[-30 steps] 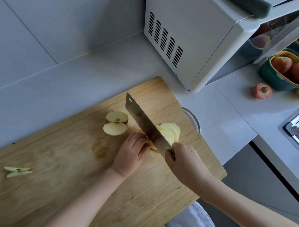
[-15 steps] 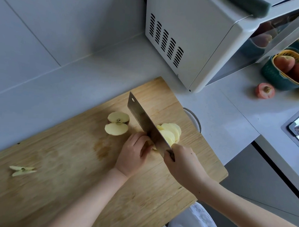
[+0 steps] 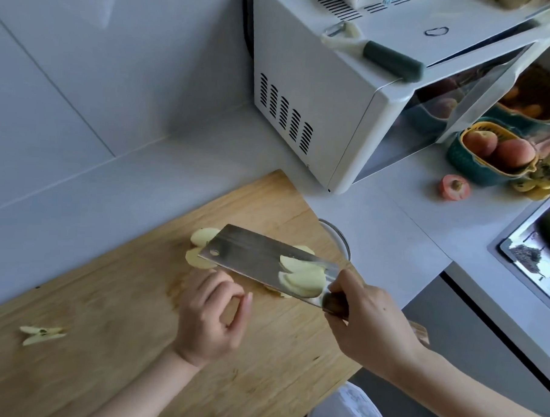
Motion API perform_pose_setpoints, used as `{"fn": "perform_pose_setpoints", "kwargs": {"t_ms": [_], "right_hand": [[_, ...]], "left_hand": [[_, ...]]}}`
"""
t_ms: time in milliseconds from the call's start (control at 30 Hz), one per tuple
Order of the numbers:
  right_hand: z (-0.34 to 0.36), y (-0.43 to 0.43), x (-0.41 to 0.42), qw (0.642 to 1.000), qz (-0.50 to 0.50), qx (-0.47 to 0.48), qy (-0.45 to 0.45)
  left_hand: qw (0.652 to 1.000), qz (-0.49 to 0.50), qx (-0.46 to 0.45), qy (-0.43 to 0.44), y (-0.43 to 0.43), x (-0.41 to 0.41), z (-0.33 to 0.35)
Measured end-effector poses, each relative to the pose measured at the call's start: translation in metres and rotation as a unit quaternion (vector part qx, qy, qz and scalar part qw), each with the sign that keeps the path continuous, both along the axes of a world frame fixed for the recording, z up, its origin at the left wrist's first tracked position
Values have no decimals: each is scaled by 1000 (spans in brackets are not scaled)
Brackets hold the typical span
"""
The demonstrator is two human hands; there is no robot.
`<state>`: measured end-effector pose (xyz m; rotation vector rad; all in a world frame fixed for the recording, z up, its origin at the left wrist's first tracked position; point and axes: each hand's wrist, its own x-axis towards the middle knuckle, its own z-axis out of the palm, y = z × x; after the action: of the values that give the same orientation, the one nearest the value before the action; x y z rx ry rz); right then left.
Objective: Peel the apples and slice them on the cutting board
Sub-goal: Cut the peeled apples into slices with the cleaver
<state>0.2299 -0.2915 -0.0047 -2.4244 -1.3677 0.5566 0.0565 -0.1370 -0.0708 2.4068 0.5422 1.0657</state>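
My right hand [image 3: 369, 319] grips the handle of a steel cleaver [image 3: 252, 259], lifted off the wooden cutting board [image 3: 121, 296] with its flat side tilted up. Several pale apple slices [image 3: 302, 277] lie on the blade near the handle. My left hand [image 3: 210, 319] hovers over the board beside the blade, fingers loosely curled and holding nothing. Two peeled apple pieces [image 3: 199, 246] sit on the board, partly hidden behind the blade's tip. A few more slices peek out under the blade. An apple core scrap [image 3: 41, 335] lies at the board's left.
A white microwave [image 3: 334, 116] stands behind the board, with a green-handled peeler [image 3: 378, 53] on top. A green basket [image 3: 483, 160] of reddish apples and a halved fruit [image 3: 454, 187] sit to the right. A sink [image 3: 536, 251] is at the far right.
The cleaver was cutting edge-down through the apple under my left hand; it is now lifted and turned flat with slices on it. My left hand has let go and pulled back.
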Motion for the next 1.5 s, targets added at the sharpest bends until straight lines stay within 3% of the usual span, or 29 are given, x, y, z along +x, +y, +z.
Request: {"fn": "perform_pose_setpoints", "kwargs": {"t_ms": [100,267,333,533,767,1133,1200,1333,1400,1500], "right_hand": [[-5,-3,-1,997,34,36,-54],[-4,-2,-3,990,85,78,-85],[-4,-3,-2,988,87,88,-88],[-2,-9,3,984,102,96,-106],[3,-22,17,986,88,56,-130],[52,-44,52,976,-42,-110,-184],[58,-45,59,974,-68,-97,-192],[60,-36,71,984,-139,-41,-105],[60,-22,73,984,-177,-19,23],[56,-3,66,956,-209,20,207]], "left_hand": [[999,-19,18,24,-14,20,30],[973,-71,-89,200,-32,65,36],[962,-102,-102,234,-34,68,29],[959,-137,-134,211,-29,67,23],[960,-112,-157,202,-12,69,8],[935,-66,-267,224,10,68,-40],[930,-71,-286,220,9,67,-44],[875,-35,-447,183,14,66,-34],[879,-40,-453,146,19,63,-27],[894,15,-437,95,28,57,-17]]}}
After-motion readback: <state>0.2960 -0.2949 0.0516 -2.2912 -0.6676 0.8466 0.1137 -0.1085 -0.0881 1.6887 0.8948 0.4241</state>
